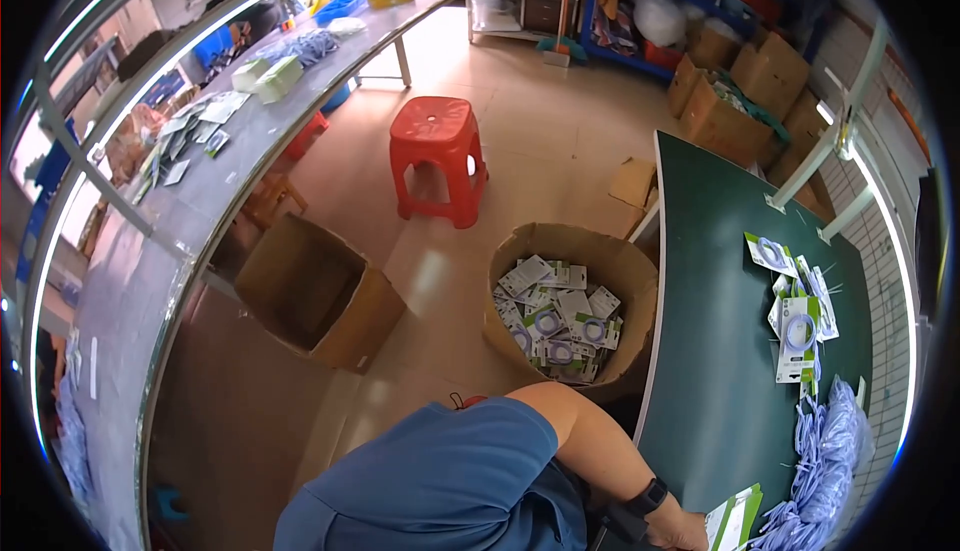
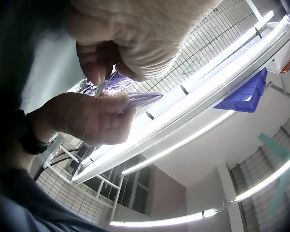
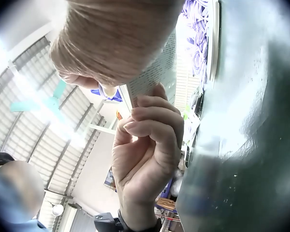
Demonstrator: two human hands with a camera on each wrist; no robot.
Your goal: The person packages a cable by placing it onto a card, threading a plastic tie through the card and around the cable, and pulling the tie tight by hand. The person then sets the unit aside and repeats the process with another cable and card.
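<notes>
Card and lilac coil held at the green table

At the near right of the scene, a white and green card (image 1: pixel 735 519) is held by the left hand (image 1: pixel 680 529), whose fingers are curled against it; its near part is cut off by the edge of the head view. In the right wrist view, small print is seen on the card. A lilac coil (image 2: pixel 144 99) is pinched between the thumb and fingers of the right hand (image 2: pixel 94 118), close beside the left hand. Whether card and coil are touching cannot be told. A black strap (image 1: pixel 648 496) is worn on the left wrist.

Just right of the card, lilac cable bundles (image 1: pixel 840 441) are heaped on the green table (image 1: pixel 710 281). Farther along it, carded coils (image 1: pixel 798 336) are laid overlapping near the right edge.

Left of that table, a carton (image 1: pixel 640 291) is set on the floor, and more carded packs (image 1: pixel 560 316) are piled loosely inside. Farther left, a second carton (image 1: pixel 365 326) is tilted, its mouth turned upward. Beyond the two, a red stool (image 1: pixel 433 126) is placed upright. Along the far left, a grey table (image 1: pixel 130 291) is seen, on which flat cards (image 1: pixel 190 136) are scattered.
</notes>
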